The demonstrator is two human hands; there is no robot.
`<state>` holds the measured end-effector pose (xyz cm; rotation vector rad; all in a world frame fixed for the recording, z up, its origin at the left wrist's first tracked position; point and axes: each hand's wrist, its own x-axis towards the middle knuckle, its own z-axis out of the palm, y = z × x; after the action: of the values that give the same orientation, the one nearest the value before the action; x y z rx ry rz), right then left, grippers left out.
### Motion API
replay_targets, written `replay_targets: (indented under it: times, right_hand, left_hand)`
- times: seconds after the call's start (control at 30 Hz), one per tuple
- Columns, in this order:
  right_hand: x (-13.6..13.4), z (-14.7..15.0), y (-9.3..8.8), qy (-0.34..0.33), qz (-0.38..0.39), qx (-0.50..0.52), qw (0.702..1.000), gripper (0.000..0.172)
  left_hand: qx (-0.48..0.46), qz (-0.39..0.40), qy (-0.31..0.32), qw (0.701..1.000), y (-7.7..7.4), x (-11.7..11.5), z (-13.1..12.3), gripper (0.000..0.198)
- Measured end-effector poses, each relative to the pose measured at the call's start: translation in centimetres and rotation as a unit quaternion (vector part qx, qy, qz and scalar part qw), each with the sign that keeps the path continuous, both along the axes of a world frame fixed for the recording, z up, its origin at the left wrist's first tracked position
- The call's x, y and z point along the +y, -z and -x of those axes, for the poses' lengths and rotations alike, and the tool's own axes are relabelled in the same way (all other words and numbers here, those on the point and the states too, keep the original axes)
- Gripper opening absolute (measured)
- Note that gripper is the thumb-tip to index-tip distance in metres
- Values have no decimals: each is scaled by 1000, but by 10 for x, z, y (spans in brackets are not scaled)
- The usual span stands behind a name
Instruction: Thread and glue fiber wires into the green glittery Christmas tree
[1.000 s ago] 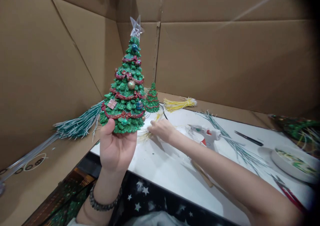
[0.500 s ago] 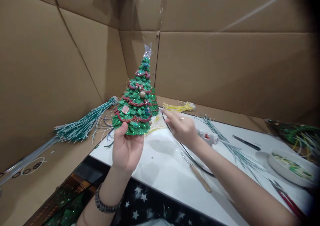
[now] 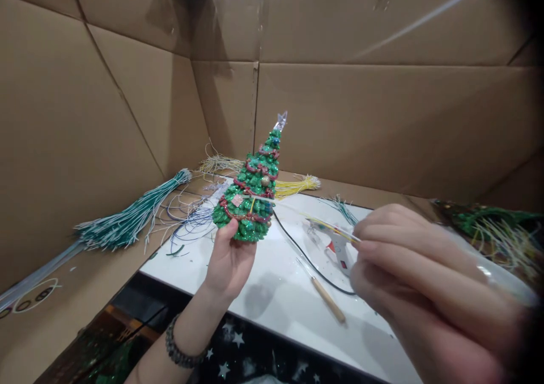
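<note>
A small glittery green Christmas tree (image 3: 249,174) with red garlands, a gold ball and a clear star top leans to the right. My left hand (image 3: 229,265) is closed round its base, thumb on the front. Off to the right and nearer the camera, my right hand (image 3: 416,276) is blurred, its fingers pinched on thin yellow and white wires (image 3: 334,227). These stretch left toward the tree's front; whether their far end touches it I cannot tell.
On the white table (image 3: 272,293) lie a wooden-handled awl (image 3: 329,302), a white glue gun (image 3: 341,251) and a black cable (image 3: 304,254). Green wire bundles (image 3: 131,217), yellow wires (image 3: 297,186) and loose blue and white wires (image 3: 191,220) lie around. Cardboard walls (image 3: 382,123) enclose the back.
My right hand has come from behind the tree toward the camera and right, and yellow and white wires now show in its fingers. The tree has tilted further right and sits lower in view.
</note>
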<state>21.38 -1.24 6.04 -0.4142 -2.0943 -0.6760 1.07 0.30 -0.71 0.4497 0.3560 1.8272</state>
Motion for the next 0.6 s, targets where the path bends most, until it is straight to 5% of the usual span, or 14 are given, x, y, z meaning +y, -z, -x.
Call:
replay_targets:
  times: [0.07,0.2,0.37,0.6]
  right_hand:
    - [9,21,-3,-70,-81,47,993,43]
    - [26,47,4,-37,-85,33,995,12]
    - [36,41,6,-77,-25,50,995,28]
    - [34,4,-20,-33,-64,-15,997,30]
  left_hand:
    - [2,1,8,1000,1,-1,-2,31]
    - [9,12,36,999,2,-4,-6,27]
    - [-3,11,34,999,2,-3,-6,21]
    - [-11,-1,4,1000,-3,2,0,24]
